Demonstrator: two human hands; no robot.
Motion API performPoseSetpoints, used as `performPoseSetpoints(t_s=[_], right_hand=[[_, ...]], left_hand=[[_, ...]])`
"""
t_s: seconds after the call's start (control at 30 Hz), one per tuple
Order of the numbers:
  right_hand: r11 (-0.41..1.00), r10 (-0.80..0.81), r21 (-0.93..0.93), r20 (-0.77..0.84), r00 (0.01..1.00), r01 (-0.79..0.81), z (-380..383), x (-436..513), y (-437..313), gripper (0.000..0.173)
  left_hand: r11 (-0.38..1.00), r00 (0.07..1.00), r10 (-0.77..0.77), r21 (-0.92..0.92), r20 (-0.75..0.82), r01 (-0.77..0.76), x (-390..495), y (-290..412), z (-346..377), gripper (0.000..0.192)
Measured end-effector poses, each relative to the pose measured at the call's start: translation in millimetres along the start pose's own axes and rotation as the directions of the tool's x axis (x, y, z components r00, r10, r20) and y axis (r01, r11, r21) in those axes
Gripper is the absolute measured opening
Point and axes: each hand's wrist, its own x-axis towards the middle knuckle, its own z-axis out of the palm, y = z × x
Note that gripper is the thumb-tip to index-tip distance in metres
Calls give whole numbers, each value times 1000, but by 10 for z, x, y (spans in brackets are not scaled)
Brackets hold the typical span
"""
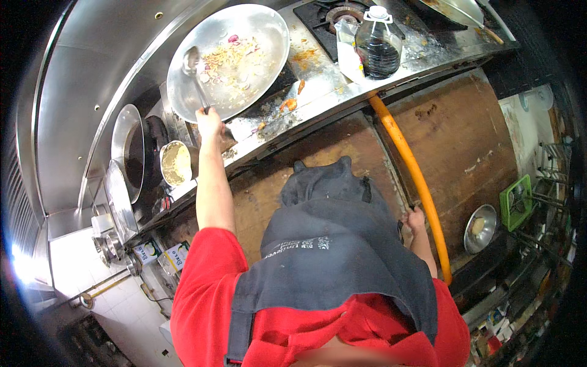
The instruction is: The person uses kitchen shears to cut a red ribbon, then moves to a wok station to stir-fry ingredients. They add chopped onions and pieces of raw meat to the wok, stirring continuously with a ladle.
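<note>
My left hand (211, 123) grips the handle of a metal ladle (191, 59). The ladle's bowl rests inside a large, wide metal pan (270, 46) on the stove. Chopped, browned bits with purple onion pieces (229, 55) are spread over the pan's middle. My right hand (415, 218) is low at my right side, beside the dark apron (339, 257) and left of an orange hose (415, 174). Its fingers are curled near a narrow dark edge; whether they hold something is unclear.
A large bottle of dark liquid (378, 52) and a white bag (349, 50) stand by a burner (344, 16). A white tub of pale food (175, 163) is near my left forearm. Rightward are a metal bowl (480, 229) and a green basket (517, 202). Another pan (128, 151) leans left.
</note>
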Motion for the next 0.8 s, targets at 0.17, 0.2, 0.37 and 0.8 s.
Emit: performPoseSetpoints(t_s=[0.17, 0.2, 0.37, 0.8], right_hand=[[996, -74, 37, -34, 997, 75, -99, -138, -282, 35], [999, -53, -3, -7, 999, 53, -80, -168, -253, 35], [992, 117, 29, 121, 986, -122, 113, -355, 46, 31], [992, 114, -54, 73, 991, -110, 219, -357, 564, 21]], left_hand=[[992, 971, -18, -118, 238, 47, 211, 450, 347, 40], [999, 970, 46, -29, 239, -41, 132, 459, 401, 39], [695, 887, 278, 561, 367, -450, -580, 358, 91, 47], [331, 901, 266, 845, 343, -420, -874, 666, -1521, 47]])
